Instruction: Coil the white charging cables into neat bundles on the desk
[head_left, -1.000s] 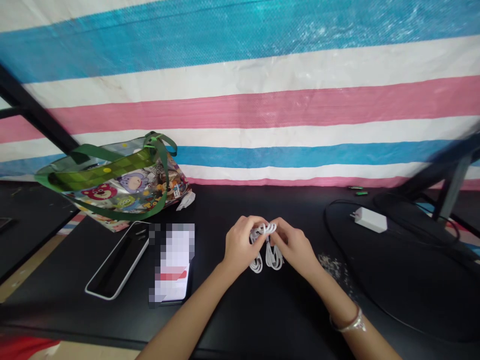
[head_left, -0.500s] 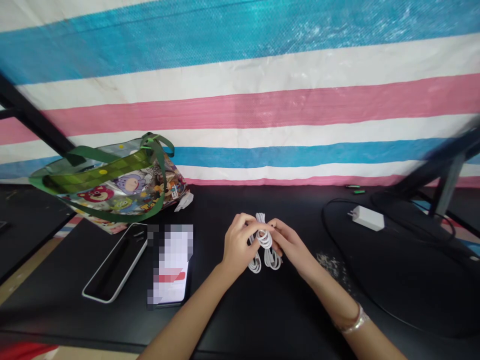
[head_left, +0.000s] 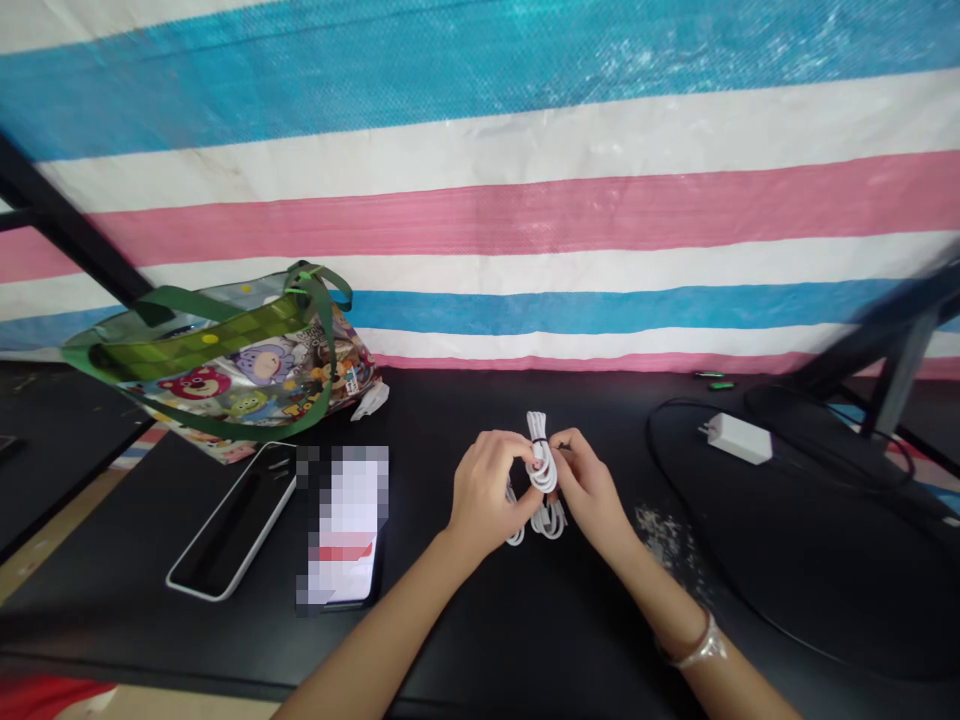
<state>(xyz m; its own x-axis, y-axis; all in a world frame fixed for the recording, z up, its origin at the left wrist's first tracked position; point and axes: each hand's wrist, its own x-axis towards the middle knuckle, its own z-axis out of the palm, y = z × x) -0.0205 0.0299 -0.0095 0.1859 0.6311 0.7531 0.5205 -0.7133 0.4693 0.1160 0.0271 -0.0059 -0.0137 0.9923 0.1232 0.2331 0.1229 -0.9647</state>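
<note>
Both my hands meet over the middle of a black table, pinching a bundle of coiled white cable. My left hand is closed on the bundle's left side. My right hand is closed on its right side, fingers at a dark tie round the coil's middle. Loops of cable hang below the fingers and one loop sticks up above them. A silver bracelet is on my right wrist.
A cartoon-print bag with green handles lies at the back left. A white-edged phone and a blurred second phone lie left of my hands. A white charger plug with a black cable sits at the right, before a striped tarp.
The cable bundle has been turned upright between my fingers, its top loop now sticking up. Both hands stayed in the same spot on the table.
</note>
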